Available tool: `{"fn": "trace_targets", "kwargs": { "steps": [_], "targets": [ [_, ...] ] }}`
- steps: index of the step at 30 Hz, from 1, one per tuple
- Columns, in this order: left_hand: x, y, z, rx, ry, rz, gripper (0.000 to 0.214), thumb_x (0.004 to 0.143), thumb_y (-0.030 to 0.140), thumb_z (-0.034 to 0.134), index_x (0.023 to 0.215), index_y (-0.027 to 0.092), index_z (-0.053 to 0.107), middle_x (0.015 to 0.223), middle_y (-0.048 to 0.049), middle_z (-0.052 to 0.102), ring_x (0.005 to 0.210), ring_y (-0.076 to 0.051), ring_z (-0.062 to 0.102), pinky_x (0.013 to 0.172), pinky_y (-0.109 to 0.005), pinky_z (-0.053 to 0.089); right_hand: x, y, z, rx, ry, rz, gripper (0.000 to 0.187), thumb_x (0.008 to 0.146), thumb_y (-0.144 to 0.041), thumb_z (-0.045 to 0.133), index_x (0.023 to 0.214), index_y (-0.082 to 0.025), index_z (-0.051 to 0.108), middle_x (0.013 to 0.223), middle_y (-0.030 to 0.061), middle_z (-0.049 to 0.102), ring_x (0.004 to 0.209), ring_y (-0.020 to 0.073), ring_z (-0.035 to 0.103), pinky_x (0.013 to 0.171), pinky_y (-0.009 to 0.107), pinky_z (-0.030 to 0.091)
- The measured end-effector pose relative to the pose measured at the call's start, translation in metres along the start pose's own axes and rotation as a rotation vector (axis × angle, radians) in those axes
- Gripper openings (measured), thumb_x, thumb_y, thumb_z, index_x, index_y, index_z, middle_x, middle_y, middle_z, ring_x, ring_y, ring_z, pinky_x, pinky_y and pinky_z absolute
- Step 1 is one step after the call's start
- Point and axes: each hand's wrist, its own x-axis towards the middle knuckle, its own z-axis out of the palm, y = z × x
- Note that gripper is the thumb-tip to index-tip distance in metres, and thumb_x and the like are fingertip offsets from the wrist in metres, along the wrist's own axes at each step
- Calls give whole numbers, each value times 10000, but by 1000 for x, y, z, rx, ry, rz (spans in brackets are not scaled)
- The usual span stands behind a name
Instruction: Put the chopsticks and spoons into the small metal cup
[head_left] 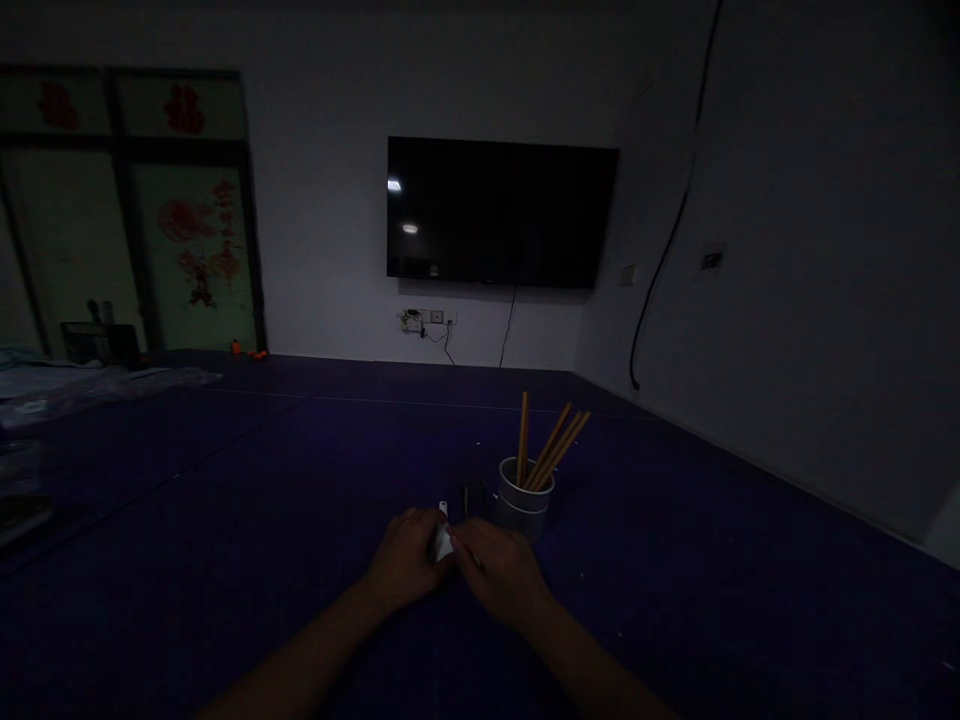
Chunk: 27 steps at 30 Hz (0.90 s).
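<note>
Between my two hands is a small white object (442, 545) with a narrow tab at its top; its kind is too dim to make out. My left hand (409, 558) is closed around its left side, thumb and fingers against it. From the right, my right hand (501, 565) pinches at the same object, its fingertips partly hiding it. Just beyond the right hand stands a grey metal cup (523, 508), upright, holding several wooden sticks or pencils (555, 452) that lean mostly right. Thin dark loops (472, 495), unclear in kind, lie behind my fingers.
The surface is a wide dark purple-blue floor or mat (360, 450) with small white bits. Clear plastic wrapping (112, 388) lies at the left, with small orange things (247, 350) farther back. A television (501, 212) hangs on the far wall; a black cable (660, 265) runs down the right wall.
</note>
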Motion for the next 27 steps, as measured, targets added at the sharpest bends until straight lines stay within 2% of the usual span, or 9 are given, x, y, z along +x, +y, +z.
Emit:
{"fn": "trace_targets", "kwargs": {
  "steps": [13,22,27],
  "targets": [
    [2,-1,2,-64,-2,-81,308,724,357,602,989,201,589,919,-68,660,934,-243,575,755,-306,400,0,5,-3,-4,-70,97,372,967,-305,309,901,-216,665,770,38,691,692,146,644,625,239,458],
    [3,-4,4,-93,35,-150,370,736,354,591,1072,201,567,904,-62,663,915,-231,596,745,-291,406,0,5,-2,4,-84,98,359,967,-307,324,910,-231,670,786,26,702,719,145,651,635,232,456],
    [3,-7,6,-158,58,-135,340,742,321,575,1061,203,574,943,-69,678,899,-226,613,736,-284,427,0,5,-3,6,-102,103,386,968,-317,310,881,-230,676,803,33,703,709,146,650,639,234,462]
  ]
}}
